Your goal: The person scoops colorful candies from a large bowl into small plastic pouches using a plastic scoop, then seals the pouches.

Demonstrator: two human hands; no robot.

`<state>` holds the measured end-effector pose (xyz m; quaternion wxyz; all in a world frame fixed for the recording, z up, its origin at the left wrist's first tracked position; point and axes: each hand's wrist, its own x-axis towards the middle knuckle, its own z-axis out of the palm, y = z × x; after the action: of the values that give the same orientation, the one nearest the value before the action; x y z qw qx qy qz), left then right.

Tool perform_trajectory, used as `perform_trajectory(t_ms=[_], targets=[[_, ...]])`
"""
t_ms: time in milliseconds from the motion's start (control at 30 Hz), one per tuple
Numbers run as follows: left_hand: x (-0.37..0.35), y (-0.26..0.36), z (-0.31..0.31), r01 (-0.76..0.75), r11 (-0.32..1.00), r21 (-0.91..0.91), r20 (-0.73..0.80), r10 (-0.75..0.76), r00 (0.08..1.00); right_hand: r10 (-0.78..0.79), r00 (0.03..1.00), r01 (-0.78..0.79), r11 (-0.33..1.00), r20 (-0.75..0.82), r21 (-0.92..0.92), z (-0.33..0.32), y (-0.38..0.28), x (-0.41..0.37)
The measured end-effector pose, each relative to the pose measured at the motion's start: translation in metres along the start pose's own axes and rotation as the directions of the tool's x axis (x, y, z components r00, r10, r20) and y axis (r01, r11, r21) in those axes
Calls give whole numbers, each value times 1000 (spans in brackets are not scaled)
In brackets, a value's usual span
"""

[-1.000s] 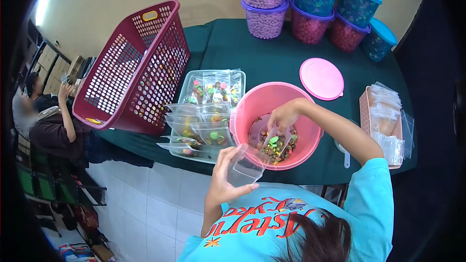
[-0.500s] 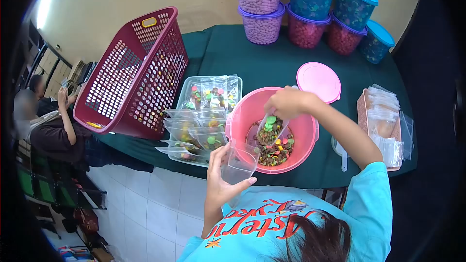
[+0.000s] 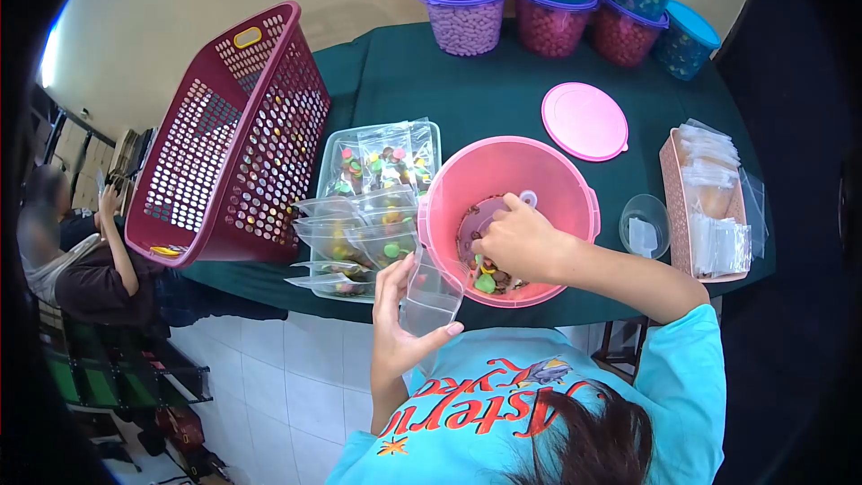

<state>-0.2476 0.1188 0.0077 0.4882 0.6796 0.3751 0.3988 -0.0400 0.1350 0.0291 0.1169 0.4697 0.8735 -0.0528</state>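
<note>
My left hand (image 3: 395, 323) grips a clear plastic pouch (image 3: 433, 298), its mouth spread open beside the pink tub. Inside the pink tub (image 3: 573, 202) my right hand (image 3: 519, 241) is closed around a clear scoop (image 3: 529, 198); only its handle end shows plainly, and its bowl is mostly hidden under the hand. Colourful chocolate candies (image 3: 486, 283) lie at the tub's near bottom, green ones showing below the fingers. Left of the tub, filled zip pouches (image 3: 391, 247) of candies stand and lie in a pale tray (image 3: 436, 148).
A maroon laundry basket (image 3: 269, 139) stands at the left. Lidded tubs (image 3: 462, 22) are stacked along the back. A pink lid (image 3: 585, 121), a small clear bowl (image 3: 645, 224) and a box of bags (image 3: 714, 207) occupy the right side. Another person (image 3: 94, 260) is at far left.
My right hand has moved down and toward me in the tub, pushing the scoop lower among the candies. My left hand still holds the pouch. The view has shifted slightly.
</note>
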Motion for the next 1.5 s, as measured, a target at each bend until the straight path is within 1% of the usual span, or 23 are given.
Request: perform_trajectory(t_ms=[67,100,167,267,300,367,400,467,533,600,633,700,767,833,867,933,1033,1100,1167,1233,1333,1467,1500], targets=[[0,-3,-4,-39,999,15,12,39,999,-8,986,2,999,-167,-37,3,-3,1],[0,-4,-5,-36,999,16,14,36,999,-8,986,2,999,-165,-34,6,-6,3],[2,-5,-6,-43,999,18,14,43,999,17,997,-19,999,-69,-29,11,-10,9],[2,-7,-9,-60,998,26,15,59,998,-6,1000,6,1000,9,-7,-7,-9,8],[3,-8,-9,-62,998,25,10,61,998,-9,1000,9,1000,8,-11,-7,-9,10],[2,-10,-9,-52,998,18,21,52,998,10,979,-14,1000,-205,-18,-3,-12,14],[2,-11,-8,-53,998,16,16,53,998,6,979,-11,1000,-203,-22,4,-16,16],[4,-13,-6,-55,997,47,93,50,994,-17,998,18,1000,-68,14,18,-21,20],[5,-11,-5,-38,999,33,103,35,994,-40,999,41,999,-29,34,-1,-20,15],[3,-12,-5,84,980,-180,68,-73,995,-11,995,13,1000,-98,19,-7,-24,13],[3,-12,-5,82,980,-182,72,-70,995,3,998,1,999,-64,53,5,-26,18],[4,-13,-5,170,942,-290,33,-167,985,-4,999,7,996,-34,89,16,-25,19],[5,-11,-7,176,933,-313,34,-174,984,-24,1000,24,991,0,128,18,-24,16],[3,-11,-7,190,924,-333,30,-191,981,-4,994,10,999,-113,54,12,-28,10],[4,-12,-6,191,921,-340,28,-193,981,-7,994,13,998,-112,54,18,-28,11],[7,-13,-7,191,919,-344,32,-192,981,0,998,8,991,-59,131,25,-27,17],[4,-15,-6,176,923,-342,25,-179,984,-11,997,18,997,-80,81,6,-29,10],[7,-13,-7,215,904,-371,36,-218,975,-14,998,19,996,-62,87,14,-31,10],[9,-13,-8,201,913,-354,32,-203,979,-16,999,19,996,-39,87,13,-30,10],[7,-13,-8,193,920,-341,19,-198,980,38,989,-27,997,-143,74,2,-32,5],[10,-15,-9,197,916,-350,35,-198,980,35,979,-24,998,-202,59,19,-32,13],[9,-16,-11,204,916,-344,42,-202,978,56,979,-43,997,-197,68,2,-30,1],[9,-16,-11,207,916,-343,47,-204,978,52,983,-28,990,-176,136,10,-25,3]])
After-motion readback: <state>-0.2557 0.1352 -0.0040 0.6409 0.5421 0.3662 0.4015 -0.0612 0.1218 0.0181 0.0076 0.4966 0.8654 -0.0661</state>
